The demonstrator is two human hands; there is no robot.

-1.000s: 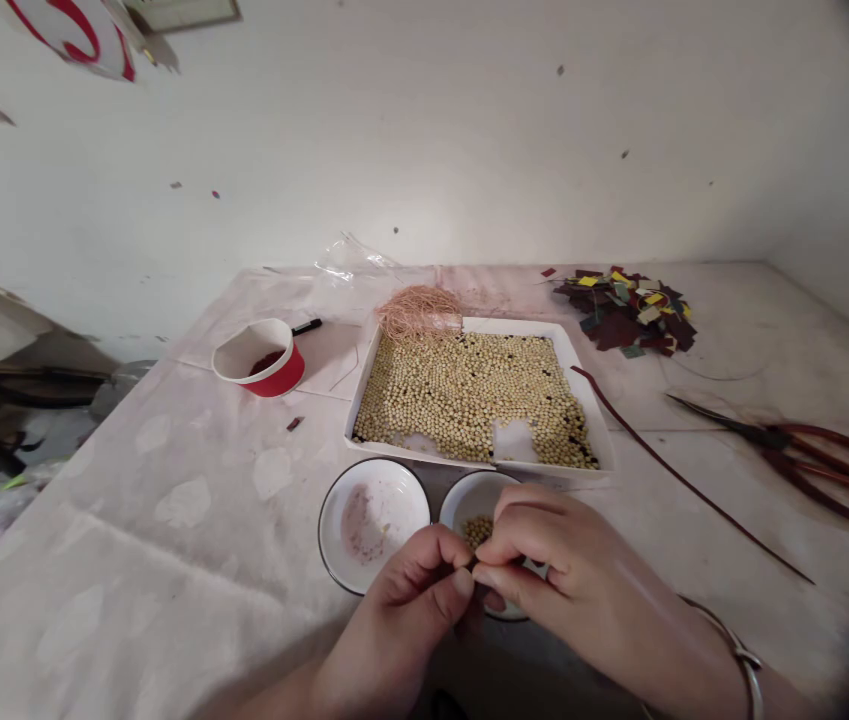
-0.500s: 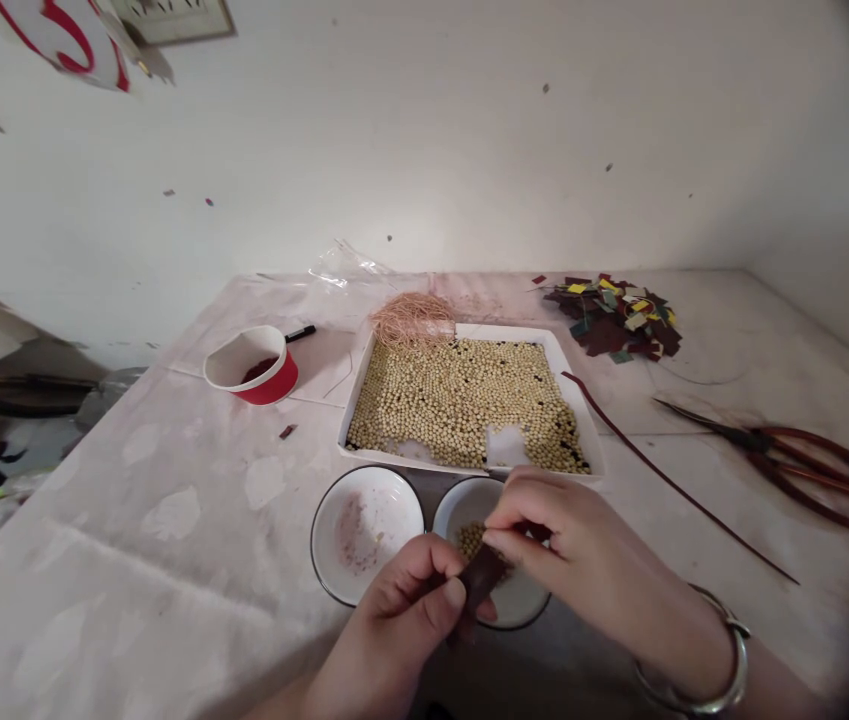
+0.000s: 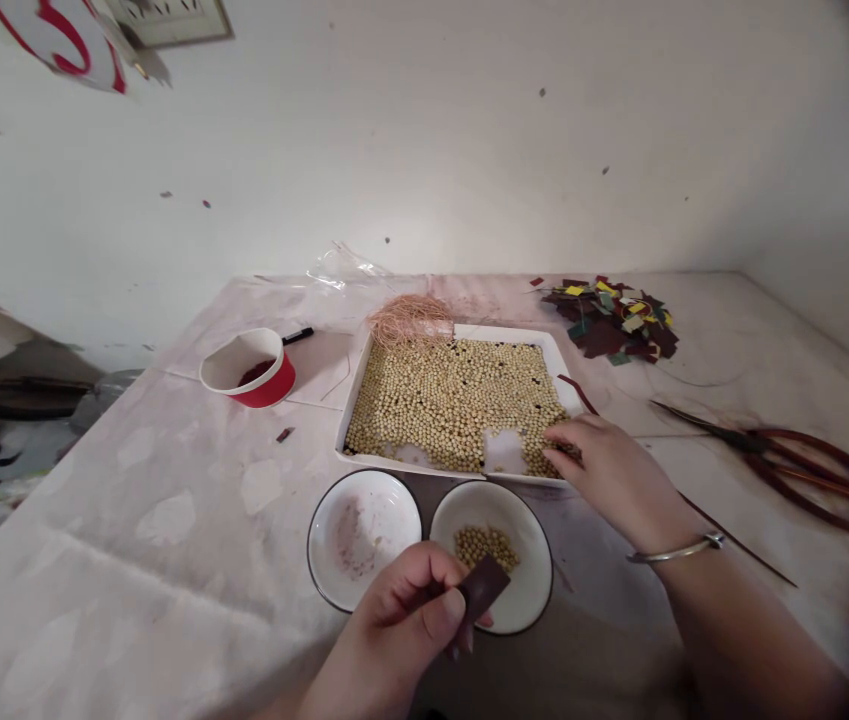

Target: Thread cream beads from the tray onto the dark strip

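My left hand [image 3: 413, 610] is closed around a small dark brown flat strip [image 3: 485, 585], with one end sticking out past the thumb. It hovers over the near edges of two white dark-rimmed bowls. The right bowl [image 3: 536, 560] has a little heap of pale yellow-brown round beads or beans [image 3: 484, 545]; the left bowl [image 3: 326, 540] shows reddish residue. My right hand [image 3: 604, 460] reaches to the near right corner of a white tray [image 3: 349, 410] full of small pale round beads or beans [image 3: 454, 390]. Its fingertips pinch together there, and what they hold is hidden.
A red and white paper tub [image 3: 266, 385] and a black marker [image 3: 298, 335] stand left. Copper-coloured thread [image 3: 409, 315] lies by the tray's back corner. Right are a pile of coloured scraps [image 3: 611, 320], a long dark red strip [image 3: 739, 545] and large scissors [image 3: 806, 470].
My right hand has left the dark strip and moved right and away from me to the tray's corner. My left hand keeps holding the strip in nearly the same place.
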